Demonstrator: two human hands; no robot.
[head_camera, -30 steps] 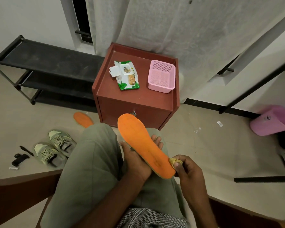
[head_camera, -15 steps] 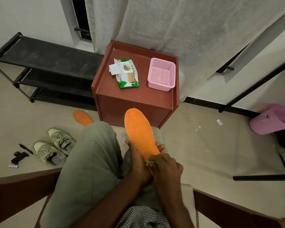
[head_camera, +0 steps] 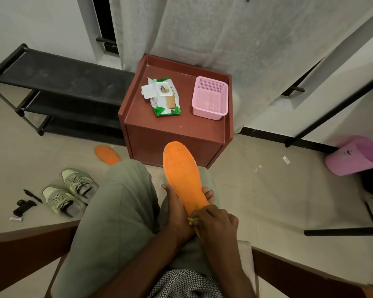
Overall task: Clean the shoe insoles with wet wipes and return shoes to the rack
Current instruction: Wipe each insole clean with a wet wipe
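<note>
An orange insole (head_camera: 182, 175) stands tilted over my lap, toe end pointing away. My left hand (head_camera: 177, 209) grips it from underneath, fingertips showing at its right edge. My right hand (head_camera: 215, 222) pinches a crumpled yellowish wet wipe (head_camera: 192, 220) against the insole's heel end. A second orange insole (head_camera: 107, 154) lies on the floor by the cabinet. Two pale green shoes (head_camera: 70, 190) lie on the floor at left. The wipes pack (head_camera: 164, 96), lid open, sits on the brown cabinet (head_camera: 174, 125). The black shoe rack (head_camera: 52, 82) stands at the back left.
A pink basket (head_camera: 209, 97) sits on the cabinet beside the wipes pack. A pink bin (head_camera: 355, 155) stands at the right by black metal bars. Small black items (head_camera: 24, 206) lie on the floor left of the shoes. Wooden chair arms flank my legs.
My right hand moved with the wipe from beside the heel onto the insole's heel end. The insole turned more upright, toe pointing further away.
</note>
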